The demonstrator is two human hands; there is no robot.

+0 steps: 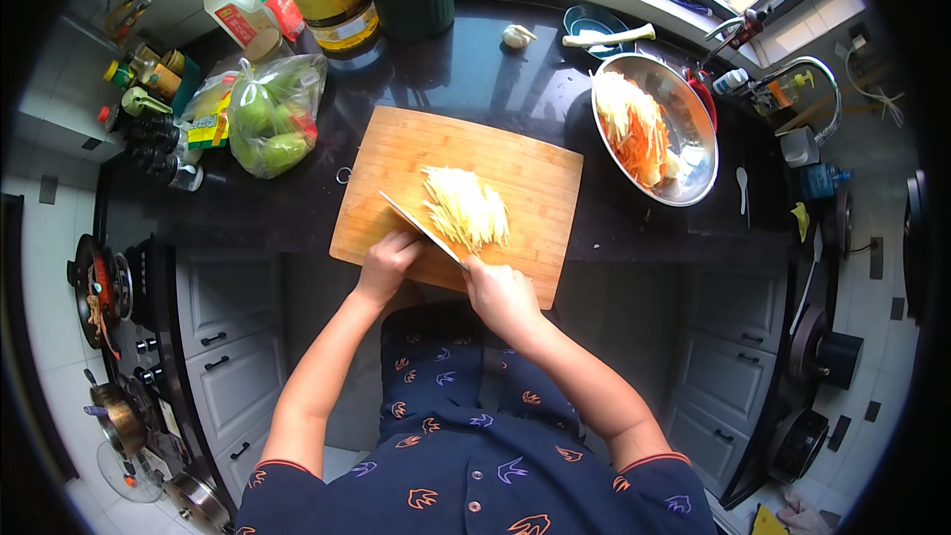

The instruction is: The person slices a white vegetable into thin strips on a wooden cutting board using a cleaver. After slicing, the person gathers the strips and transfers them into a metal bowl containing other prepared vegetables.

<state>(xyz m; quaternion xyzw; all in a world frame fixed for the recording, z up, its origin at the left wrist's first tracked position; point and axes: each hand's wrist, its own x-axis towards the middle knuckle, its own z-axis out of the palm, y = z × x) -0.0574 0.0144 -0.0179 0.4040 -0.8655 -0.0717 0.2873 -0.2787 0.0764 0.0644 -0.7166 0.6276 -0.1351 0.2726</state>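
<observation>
Head view: R hand (503, 297) has its grip closed on the knife (421, 228) at its near end, prob. for blade control. L hand (389, 264) is curled just beside the blade; can't tell if its grip holds anything. Pale shreds (464, 208) lie mid-board (543, 173), R of the blade, w/in easy reach. Board overhangs the surface (267, 223) edge, prob. to sit close to the body. Bowl (701, 144) w/ orange & pale shreds sits R, likely to free board space.
</observation>
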